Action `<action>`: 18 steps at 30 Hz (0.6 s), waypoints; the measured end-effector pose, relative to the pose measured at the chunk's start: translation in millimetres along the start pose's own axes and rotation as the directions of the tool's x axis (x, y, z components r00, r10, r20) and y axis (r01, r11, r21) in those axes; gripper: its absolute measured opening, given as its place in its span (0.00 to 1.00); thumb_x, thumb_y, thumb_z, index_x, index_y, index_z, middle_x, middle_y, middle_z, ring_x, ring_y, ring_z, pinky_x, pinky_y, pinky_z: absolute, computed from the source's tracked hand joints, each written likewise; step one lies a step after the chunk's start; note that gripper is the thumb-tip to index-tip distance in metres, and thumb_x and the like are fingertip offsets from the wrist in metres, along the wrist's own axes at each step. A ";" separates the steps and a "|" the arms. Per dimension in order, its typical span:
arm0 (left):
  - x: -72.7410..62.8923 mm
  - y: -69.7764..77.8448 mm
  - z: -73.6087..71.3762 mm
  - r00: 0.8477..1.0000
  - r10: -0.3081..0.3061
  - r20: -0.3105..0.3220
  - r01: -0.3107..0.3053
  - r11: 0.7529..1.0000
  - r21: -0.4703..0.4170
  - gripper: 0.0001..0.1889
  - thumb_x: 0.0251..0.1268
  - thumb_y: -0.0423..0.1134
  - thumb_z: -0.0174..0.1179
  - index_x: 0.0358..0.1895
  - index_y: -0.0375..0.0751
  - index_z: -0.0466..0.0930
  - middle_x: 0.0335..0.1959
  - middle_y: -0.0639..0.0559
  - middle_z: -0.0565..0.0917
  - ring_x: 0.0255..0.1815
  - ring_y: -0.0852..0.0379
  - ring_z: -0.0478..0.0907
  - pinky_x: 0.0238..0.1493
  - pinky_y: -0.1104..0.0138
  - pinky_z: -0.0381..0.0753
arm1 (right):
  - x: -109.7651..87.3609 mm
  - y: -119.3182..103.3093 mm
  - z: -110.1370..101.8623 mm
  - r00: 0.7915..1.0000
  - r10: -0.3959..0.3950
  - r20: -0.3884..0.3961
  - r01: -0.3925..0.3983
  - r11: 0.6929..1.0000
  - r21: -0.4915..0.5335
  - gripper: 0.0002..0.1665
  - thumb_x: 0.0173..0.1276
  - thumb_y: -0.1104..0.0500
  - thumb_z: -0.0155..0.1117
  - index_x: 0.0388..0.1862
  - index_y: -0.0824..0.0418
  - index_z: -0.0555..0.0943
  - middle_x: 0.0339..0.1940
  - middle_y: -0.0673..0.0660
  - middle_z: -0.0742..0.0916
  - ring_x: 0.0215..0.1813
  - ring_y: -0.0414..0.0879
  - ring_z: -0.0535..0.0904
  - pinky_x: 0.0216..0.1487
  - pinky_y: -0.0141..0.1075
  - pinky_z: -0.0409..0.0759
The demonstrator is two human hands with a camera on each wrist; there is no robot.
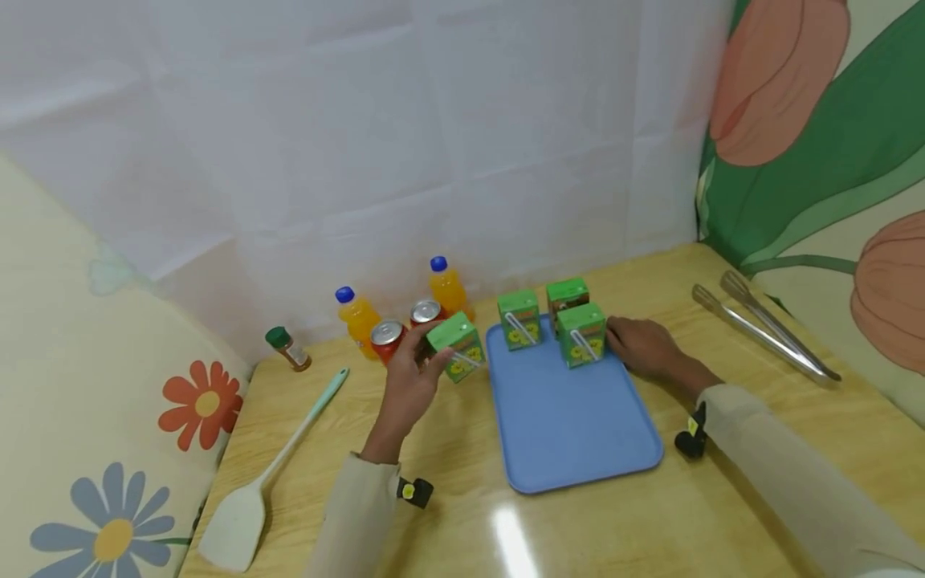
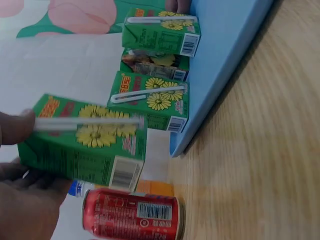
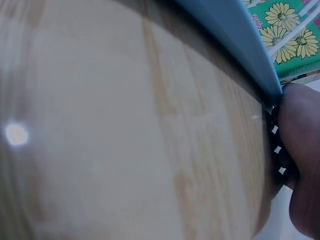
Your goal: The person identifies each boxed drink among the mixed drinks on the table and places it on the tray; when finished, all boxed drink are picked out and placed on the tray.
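In the head view my left hand (image 1: 408, 385) grips a green drink carton (image 1: 460, 347) with a white straw on its side, tilted just left of the blue tray (image 1: 578, 433). In the left wrist view thumb and fingers lie on opposite sides of this carton (image 2: 85, 137). On the tray's far part stand a left carton (image 1: 519, 321), a front right carton (image 1: 581, 335) and a partly hidden rear carton (image 1: 567, 294). My right hand (image 1: 646, 347) is at the tray's right edge, close beside the front right carton; its fingertips are hidden.
Left of the tray stand two red cans (image 1: 387, 337) and two orange drink bottles (image 1: 448, 287) with blue caps. Further left are a green-capped jar (image 1: 287, 348) and a long-handled spatula (image 1: 270, 474). Metal tongs (image 1: 766, 333) lie at the right. A white sheet (image 1: 347, 144) hangs behind.
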State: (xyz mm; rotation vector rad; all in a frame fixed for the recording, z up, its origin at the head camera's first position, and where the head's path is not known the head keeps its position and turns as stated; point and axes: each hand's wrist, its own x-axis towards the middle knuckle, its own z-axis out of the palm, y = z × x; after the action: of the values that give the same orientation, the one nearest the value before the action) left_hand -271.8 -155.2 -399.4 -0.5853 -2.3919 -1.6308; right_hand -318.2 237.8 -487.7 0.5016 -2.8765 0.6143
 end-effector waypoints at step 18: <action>38.9 -4.9 50.6 0.957 0.051 0.286 -0.020 0.994 -0.110 0.23 0.73 0.36 0.59 0.68 0.33 0.69 0.60 0.37 0.76 0.60 0.42 0.75 0.67 0.49 0.70 | -0.9 -3.4 -1.5 1.000 -0.008 0.002 0.008 1.000 0.002 0.13 0.82 0.55 0.48 0.42 0.57 0.79 0.29 0.50 0.81 0.29 0.43 0.75 0.31 0.43 0.73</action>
State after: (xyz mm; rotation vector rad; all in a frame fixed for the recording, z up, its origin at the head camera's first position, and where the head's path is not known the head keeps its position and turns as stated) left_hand -305.7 -101.7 -408.4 -0.9407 -2.4823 -1.7727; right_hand -316.1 235.8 -485.3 0.5143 -2.8747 0.6154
